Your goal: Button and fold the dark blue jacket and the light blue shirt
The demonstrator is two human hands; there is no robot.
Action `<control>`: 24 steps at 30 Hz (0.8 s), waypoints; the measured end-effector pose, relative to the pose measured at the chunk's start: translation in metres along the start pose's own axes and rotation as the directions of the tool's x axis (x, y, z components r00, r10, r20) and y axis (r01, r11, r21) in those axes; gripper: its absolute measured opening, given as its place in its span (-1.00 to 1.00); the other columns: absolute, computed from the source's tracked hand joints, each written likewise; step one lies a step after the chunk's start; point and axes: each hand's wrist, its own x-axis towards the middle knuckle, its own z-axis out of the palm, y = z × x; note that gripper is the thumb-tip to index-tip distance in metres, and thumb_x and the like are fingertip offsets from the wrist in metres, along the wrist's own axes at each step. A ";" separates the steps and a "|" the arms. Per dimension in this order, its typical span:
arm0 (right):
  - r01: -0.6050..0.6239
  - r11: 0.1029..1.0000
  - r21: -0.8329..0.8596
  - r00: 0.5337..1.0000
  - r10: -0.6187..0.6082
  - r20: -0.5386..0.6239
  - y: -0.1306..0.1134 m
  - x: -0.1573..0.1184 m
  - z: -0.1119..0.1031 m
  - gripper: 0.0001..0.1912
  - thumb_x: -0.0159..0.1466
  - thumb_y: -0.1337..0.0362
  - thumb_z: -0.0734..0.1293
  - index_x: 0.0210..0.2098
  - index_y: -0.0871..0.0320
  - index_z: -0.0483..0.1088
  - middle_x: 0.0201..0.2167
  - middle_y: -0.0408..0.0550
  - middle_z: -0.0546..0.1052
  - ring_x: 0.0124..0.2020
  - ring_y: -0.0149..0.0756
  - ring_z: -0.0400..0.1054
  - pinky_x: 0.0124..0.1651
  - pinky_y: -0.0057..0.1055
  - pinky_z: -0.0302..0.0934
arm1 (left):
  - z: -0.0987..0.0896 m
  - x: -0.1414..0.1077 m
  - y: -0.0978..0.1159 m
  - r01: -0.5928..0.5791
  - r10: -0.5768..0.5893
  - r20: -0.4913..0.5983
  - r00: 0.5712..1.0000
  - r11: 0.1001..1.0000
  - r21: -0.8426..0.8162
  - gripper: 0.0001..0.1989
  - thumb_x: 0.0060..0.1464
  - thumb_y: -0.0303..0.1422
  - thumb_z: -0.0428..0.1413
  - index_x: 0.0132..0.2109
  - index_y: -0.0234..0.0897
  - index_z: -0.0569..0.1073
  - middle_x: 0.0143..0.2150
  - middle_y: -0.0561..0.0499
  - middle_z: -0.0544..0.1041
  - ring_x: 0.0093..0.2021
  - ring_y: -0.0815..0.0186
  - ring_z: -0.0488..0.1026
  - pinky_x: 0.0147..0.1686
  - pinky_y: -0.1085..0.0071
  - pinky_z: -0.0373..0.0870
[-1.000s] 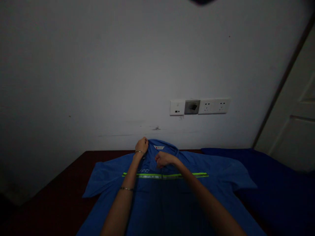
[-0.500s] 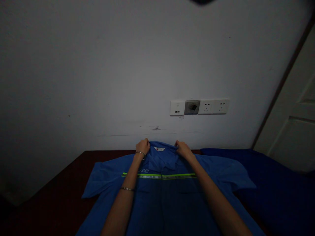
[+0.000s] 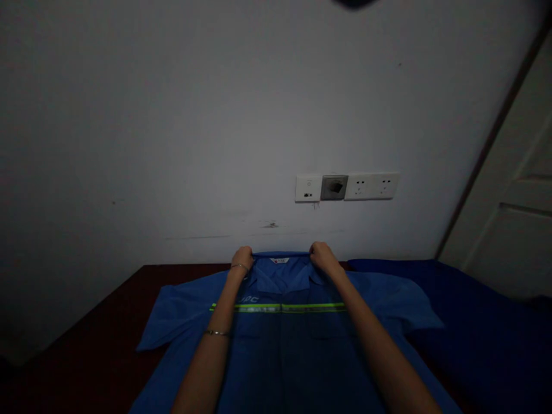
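2 arms (image 3: 206, 362) reach forward with fingers (image 3: 249, 253) pinched.

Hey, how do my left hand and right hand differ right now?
The left hand grips the collar at its left end; the right hand grips its right end. The left arm has a bracelet and a band farther up; the right arm shows neither. Both hands are closed on the collar.

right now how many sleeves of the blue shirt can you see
2. One sleeve lies to the left of the left hand, over the dark red surface; the other sleeve lies to the right of the right hand, reaching over the dark blue cloth.
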 end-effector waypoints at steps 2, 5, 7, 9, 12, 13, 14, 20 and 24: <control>-0.008 1.000 -0.027 1.000 0.008 -0.006 -0.004 -0.001 0.000 -0.70 0.06 0.52 0.16 -0.29 0.32 0.45 -0.27 0.19 0.50 -0.20 -0.23 0.36 -0.20 -0.48 0.10 | 0.000 -0.002 0.006 0.017 -0.017 -0.020 1.000 1.000 0.020 -0.73 0.04 -0.53 -0.07 -0.17 -0.35 0.47 -0.14 -0.20 0.49 -0.10 0.26 0.43 -0.15 0.48 0.28; -0.017 0.999 -0.051 1.000 0.018 0.007 -0.009 -0.004 0.002 -0.72 0.08 0.49 0.16 -0.28 0.31 0.44 -0.26 0.19 0.49 -0.19 -0.23 0.36 -0.20 -0.48 0.10 | 0.002 -0.007 0.014 0.060 -0.061 0.013 0.998 0.998 0.033 -0.74 0.05 -0.42 -0.04 -0.14 -0.35 0.45 -0.12 -0.23 0.49 -0.10 0.20 0.43 -0.18 0.44 0.31; -0.022 0.998 -0.065 1.000 0.023 0.019 -0.011 -0.005 0.004 -0.73 0.09 0.47 0.17 -0.27 0.31 0.43 -0.25 0.19 0.48 -0.19 -0.23 0.36 -0.21 -0.48 0.10 | 0.006 -0.008 0.017 0.090 -0.092 0.062 0.994 0.995 0.031 -0.70 0.00 -0.32 0.02 -0.12 -0.35 0.44 -0.10 -0.24 0.48 -0.09 0.15 0.43 -0.21 0.40 0.33; -0.024 0.996 -0.080 0.999 0.027 0.028 -0.013 -0.006 0.007 -0.75 0.10 0.46 0.17 -0.27 0.32 0.42 -0.25 0.19 0.48 -0.18 -0.22 0.36 -0.20 -0.47 0.10 | 0.012 -0.008 0.017 0.119 -0.120 0.093 0.988 0.993 0.011 -0.66 -0.03 -0.28 0.04 -0.11 -0.35 0.43 -0.09 -0.24 0.47 -0.08 0.13 0.42 -0.23 0.39 0.33; -0.046 0.995 -0.092 0.998 0.049 0.025 -0.015 -0.008 0.013 -0.76 0.13 0.38 0.19 -0.24 0.32 0.40 -0.24 0.21 0.47 -0.17 -0.20 0.36 -0.20 -0.45 0.11 | 0.022 -0.004 0.015 0.160 -0.153 0.108 0.982 0.985 -0.069 -0.69 -0.02 -0.28 0.01 -0.14 -0.34 0.44 -0.11 -0.21 0.49 -0.10 0.15 0.43 -0.24 0.42 0.32; -0.057 0.994 -0.089 0.998 0.059 0.024 -0.015 -0.008 0.015 -0.75 0.14 0.33 0.20 -0.23 0.32 0.40 -0.23 0.21 0.47 -0.17 -0.18 0.36 -0.20 -0.44 0.12 | 0.026 -0.003 0.014 0.171 -0.160 0.107 0.981 0.980 -0.102 -0.69 -0.02 -0.27 0.00 -0.16 -0.35 0.45 -0.12 -0.21 0.50 -0.11 0.15 0.44 -0.25 0.42 0.32; -0.065 0.995 -0.081 0.997 0.067 0.024 -0.014 -0.009 0.018 -0.73 0.15 0.29 0.21 -0.22 0.32 0.40 -0.23 0.21 0.47 -0.18 -0.17 0.36 -0.21 -0.44 0.13 | 0.030 -0.002 0.013 0.177 -0.164 0.100 0.981 0.975 -0.134 -0.69 -0.02 -0.26 0.00 -0.18 -0.36 0.45 -0.13 -0.22 0.50 -0.12 0.15 0.44 -0.26 0.42 0.32; -0.099 0.994 0.052 0.995 0.100 -0.010 -0.005 -0.007 0.037 -0.74 0.16 0.31 0.19 -0.24 0.27 0.43 -0.24 0.16 0.50 -0.14 -0.21 0.36 -0.17 -0.46 0.13 | 0.048 0.007 0.005 0.202 -0.211 0.004 0.977 0.926 -0.319 -0.78 -0.02 -0.33 -0.01 -0.33 -0.37 0.46 -0.32 -0.19 0.54 -0.23 0.20 0.48 -0.30 0.43 0.31; -0.148 0.953 0.266 0.985 0.166 -0.044 -0.001 -0.002 0.044 -0.73 0.17 0.32 0.17 -0.20 0.27 0.40 -0.34 0.07 0.53 -0.32 -0.32 0.41 -0.25 -0.51 0.15 | 0.048 0.011 0.000 0.238 -0.273 -0.015 0.962 0.863 -0.445 -0.78 0.01 -0.33 -0.05 -0.32 -0.34 0.44 -0.41 -0.10 0.54 -0.37 0.28 0.49 -0.37 0.47 0.32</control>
